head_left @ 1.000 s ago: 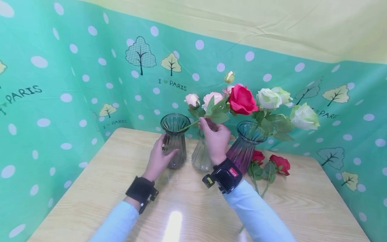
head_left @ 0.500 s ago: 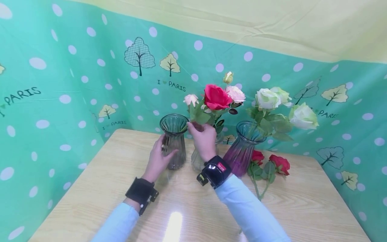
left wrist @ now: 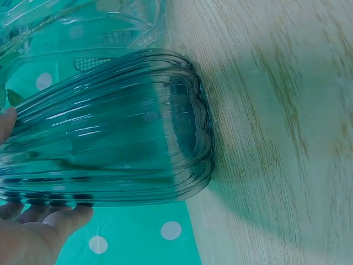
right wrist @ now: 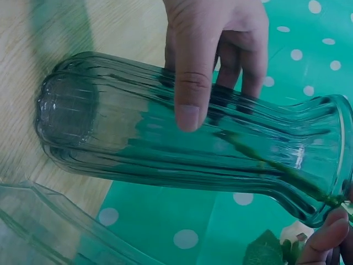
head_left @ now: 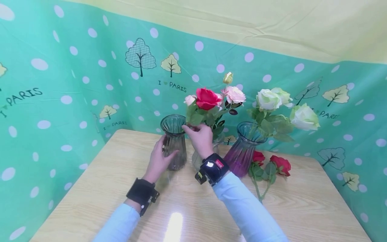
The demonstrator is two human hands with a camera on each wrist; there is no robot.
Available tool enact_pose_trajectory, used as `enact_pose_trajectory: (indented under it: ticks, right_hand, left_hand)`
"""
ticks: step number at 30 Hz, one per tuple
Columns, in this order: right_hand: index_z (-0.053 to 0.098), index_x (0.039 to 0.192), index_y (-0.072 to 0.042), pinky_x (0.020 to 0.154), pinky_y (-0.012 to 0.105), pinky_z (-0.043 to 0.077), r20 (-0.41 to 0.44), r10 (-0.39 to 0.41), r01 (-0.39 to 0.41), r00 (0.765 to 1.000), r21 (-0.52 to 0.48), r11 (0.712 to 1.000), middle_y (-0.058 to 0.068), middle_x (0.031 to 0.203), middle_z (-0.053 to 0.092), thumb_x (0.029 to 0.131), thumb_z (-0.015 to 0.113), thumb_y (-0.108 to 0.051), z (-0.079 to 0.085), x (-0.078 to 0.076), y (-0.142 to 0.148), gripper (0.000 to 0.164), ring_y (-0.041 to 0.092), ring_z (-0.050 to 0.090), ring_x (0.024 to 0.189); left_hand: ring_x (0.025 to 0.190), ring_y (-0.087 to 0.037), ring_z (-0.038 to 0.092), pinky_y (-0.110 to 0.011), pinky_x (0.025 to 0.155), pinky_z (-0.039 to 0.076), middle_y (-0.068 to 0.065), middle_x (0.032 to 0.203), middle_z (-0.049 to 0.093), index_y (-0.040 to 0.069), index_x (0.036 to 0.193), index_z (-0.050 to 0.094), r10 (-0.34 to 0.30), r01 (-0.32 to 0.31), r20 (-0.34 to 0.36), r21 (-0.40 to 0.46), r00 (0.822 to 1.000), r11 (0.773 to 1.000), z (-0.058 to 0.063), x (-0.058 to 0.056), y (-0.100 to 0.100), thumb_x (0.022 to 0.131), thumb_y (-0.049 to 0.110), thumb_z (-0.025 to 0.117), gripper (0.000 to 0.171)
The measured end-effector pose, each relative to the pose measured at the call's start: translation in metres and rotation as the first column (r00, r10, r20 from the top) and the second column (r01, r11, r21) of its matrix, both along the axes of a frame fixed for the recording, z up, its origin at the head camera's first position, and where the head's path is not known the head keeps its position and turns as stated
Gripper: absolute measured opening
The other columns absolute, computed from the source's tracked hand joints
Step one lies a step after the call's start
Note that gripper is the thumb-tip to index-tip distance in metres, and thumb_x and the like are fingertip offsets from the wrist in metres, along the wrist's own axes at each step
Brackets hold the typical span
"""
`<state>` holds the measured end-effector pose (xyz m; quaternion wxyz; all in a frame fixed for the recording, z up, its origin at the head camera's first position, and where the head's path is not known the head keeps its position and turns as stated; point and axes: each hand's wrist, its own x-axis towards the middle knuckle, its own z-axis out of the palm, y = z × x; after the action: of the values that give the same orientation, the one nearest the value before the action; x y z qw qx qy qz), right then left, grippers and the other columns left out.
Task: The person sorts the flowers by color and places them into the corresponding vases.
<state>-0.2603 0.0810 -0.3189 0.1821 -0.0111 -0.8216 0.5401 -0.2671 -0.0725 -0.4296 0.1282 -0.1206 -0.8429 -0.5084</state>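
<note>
My left hand (head_left: 158, 159) grips the side of a ribbed grey-green glass vase (head_left: 176, 149) standing on the table. In the right wrist view, its thumb (right wrist: 190, 105) lies along the glass. My right hand (head_left: 202, 139) pinches the stem of a red artificial rose (head_left: 207, 99) right at the vase's rim. The green stem (right wrist: 265, 163) slants through the mouth, its lower end inside the vase about halfway down. The rose head leans to the right of the vase, in front of pink flowers (head_left: 235, 95). In the left wrist view, left fingers (left wrist: 69, 221) show beneath the glass.
A clear vase (head_left: 196, 163) with the pink flowers stands partly behind my right hand. Right of it is a purple-bottomed vase (head_left: 240, 159) holding white-green roses (head_left: 303, 116). Red roses (head_left: 280, 164) lie on the wooden table (head_left: 302, 208). Patterned cloth (head_left: 99, 77) hangs behind.
My right hand has moved left and slightly down, bringing the red rose from beside the purple vase toward the grey-green one. The stem sits lower in the vase. My left hand has stayed put.
</note>
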Motion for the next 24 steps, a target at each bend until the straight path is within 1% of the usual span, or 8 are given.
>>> enact_pose_trajectory:
  ticks: [4,7,11,14,16,20,22,24]
  right_hand:
    - [0.071,0.091,-0.004,0.053,0.021,0.041,0.023,0.024,-0.023,0.999,-0.031,0.999,0.008,0.077,0.067,0.081,0.073,-0.031,0.002,0.000,0.001,0.028,0.011,0.052,0.064]
    - [0.071,0.095,-0.004,0.055,0.020,0.043,0.025,0.028,-0.027,0.999,-0.039,0.999,0.010,0.082,0.069,0.083,0.071,-0.030,0.002,0.000,0.002,0.029,0.012,0.055,0.067]
    - [0.071,0.091,-0.002,0.055,0.020,0.043,0.023,0.022,-0.021,0.999,-0.040,0.999,0.009,0.077,0.067,0.084,0.070,-0.027,0.000,0.001,0.003,0.026,0.011,0.054,0.065]
    - [0.071,0.087,-0.002,0.053,0.020,0.043,0.009,0.024,-0.023,1.000,-0.049,0.999,0.007,0.072,0.065,0.083,0.070,-0.027,-0.002,0.003,0.006,0.025,0.010,0.052,0.061]
    - [0.071,0.087,-0.002,0.052,0.022,0.046,0.004,0.032,-0.031,0.999,-0.062,0.998,0.008,0.072,0.066,0.083,0.071,-0.027,-0.003,0.007,0.009,0.025,0.010,0.054,0.059]
    - [0.071,0.096,-0.004,0.057,0.028,0.056,0.008,0.054,-0.053,0.999,-0.113,0.992,0.012,0.083,0.070,0.083,0.071,-0.024,-0.003,0.016,0.020,0.025,0.015,0.062,0.062]
    - [0.070,0.100,-0.003,0.059,0.030,0.058,0.014,0.061,-0.059,0.998,-0.144,0.988,0.013,0.088,0.070,0.083,0.070,-0.022,-0.004,0.023,0.027,0.026,0.019,0.064,0.067]
    - [0.070,0.102,-0.004,0.061,0.029,0.057,0.021,0.060,-0.055,0.998,-0.164,0.985,0.013,0.088,0.070,0.083,0.070,-0.022,-0.006,0.031,0.036,0.027,0.020,0.064,0.068]
  left_hand:
    - [0.133,-0.036,0.036,-0.050,0.109,0.035,-0.021,0.147,0.033,0.002,0.146,0.023,-0.004,0.004,0.000,0.007,1.000,1.000,0.000,0.000,0.001,0.084,0.032,0.069,0.082]
    - [0.133,-0.035,0.037,-0.050,0.109,0.036,-0.022,0.146,0.033,0.002,0.146,0.023,-0.008,0.008,-0.010,0.015,1.000,1.000,0.000,-0.001,0.001,0.084,0.031,0.069,0.082]
    - [0.133,-0.036,0.037,-0.050,0.109,0.036,-0.022,0.146,0.034,0.003,0.147,0.022,-0.007,0.007,-0.011,0.016,1.000,1.000,0.000,0.000,0.001,0.084,0.031,0.069,0.083]
    - [0.133,-0.035,0.037,-0.050,0.110,0.035,-0.021,0.147,0.033,0.004,0.147,0.023,-0.003,0.003,-0.005,0.013,1.000,1.000,0.000,0.000,0.001,0.084,0.031,0.069,0.083]
    - [0.133,-0.036,0.037,-0.051,0.110,0.035,-0.021,0.147,0.033,0.003,0.146,0.023,-0.003,0.003,-0.008,0.014,1.000,1.000,0.000,0.000,0.001,0.084,0.031,0.069,0.083]
    - [0.131,-0.037,0.039,-0.051,0.109,0.036,-0.022,0.146,0.034,0.004,0.147,0.023,-0.002,0.002,-0.005,0.018,1.000,1.000,0.000,0.000,0.001,0.083,0.032,0.070,0.084]
    - [0.130,-0.037,0.040,-0.051,0.108,0.036,-0.022,0.146,0.034,0.004,0.147,0.022,-0.002,0.002,-0.001,0.018,1.000,1.000,0.000,0.000,0.001,0.083,0.032,0.070,0.085]
    - [0.130,-0.037,0.040,-0.051,0.108,0.036,-0.022,0.146,0.034,0.004,0.147,0.022,-0.001,0.001,0.003,0.017,1.000,1.000,0.000,0.000,0.001,0.083,0.033,0.070,0.085]
